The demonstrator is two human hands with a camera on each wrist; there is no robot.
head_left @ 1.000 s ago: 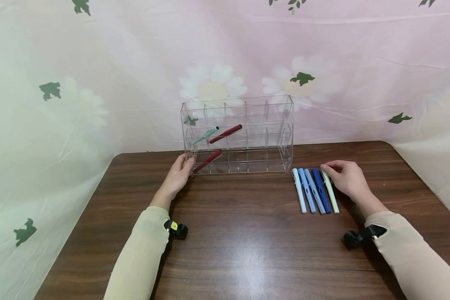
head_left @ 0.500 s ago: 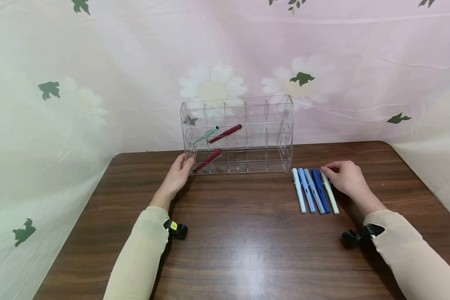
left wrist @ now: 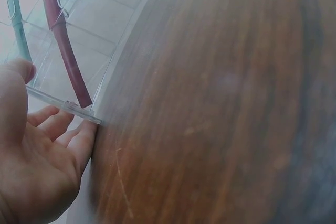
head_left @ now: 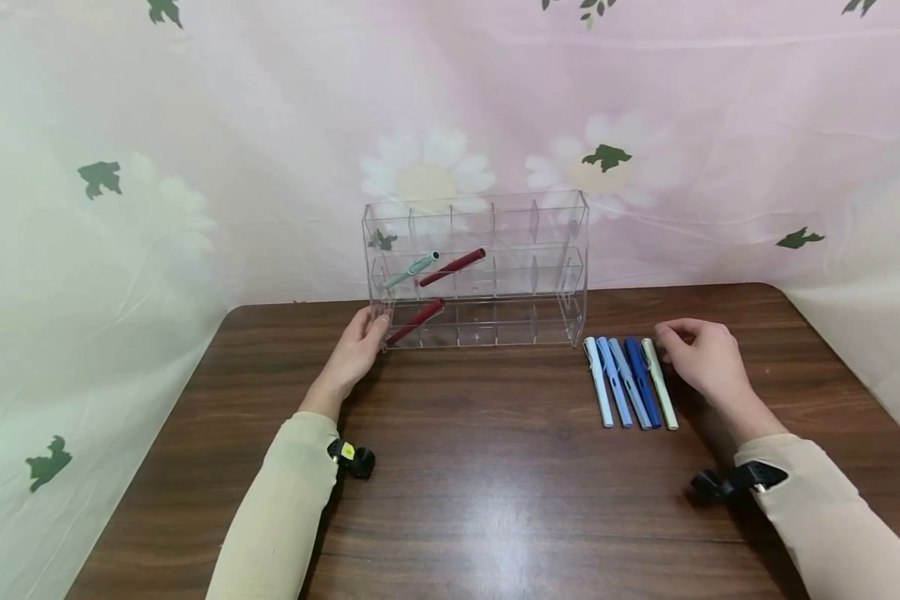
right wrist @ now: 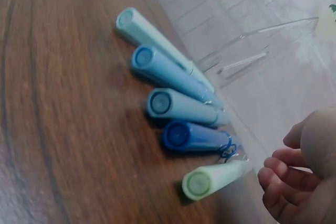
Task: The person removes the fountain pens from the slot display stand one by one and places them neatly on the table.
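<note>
My left hand (head_left: 351,352) grips the lower left side of a clear acrylic display rack (head_left: 477,343). In the left wrist view, the thumb lies on one face of its side panel and the fingers behind. Two dark red pens (head_left: 453,267) and a mint green pen (head_left: 411,271) lean in the rack's left compartments. Right of the rack, several capped pens lie side by side on the table, from a pale blue pen (head_left: 598,383) to a dark blue pen (head_left: 642,383) and a pale green pen (head_left: 661,385). My right hand (head_left: 705,358), loosely curled and holding nothing, is just right of the pale green pen's cap.
The brown wooden table (head_left: 480,467) ends at a flower-printed cloth (head_left: 285,167) just behind the rack. The rack has three tiers with upright dividers. A small black wrist camera (head_left: 354,458) sits on the left sleeve, another black camera (head_left: 727,482) on the right.
My right hand has let go of the pale green pen's cap end and moved slightly right. The pens stay in their row. My left hand has stayed on the rack.
</note>
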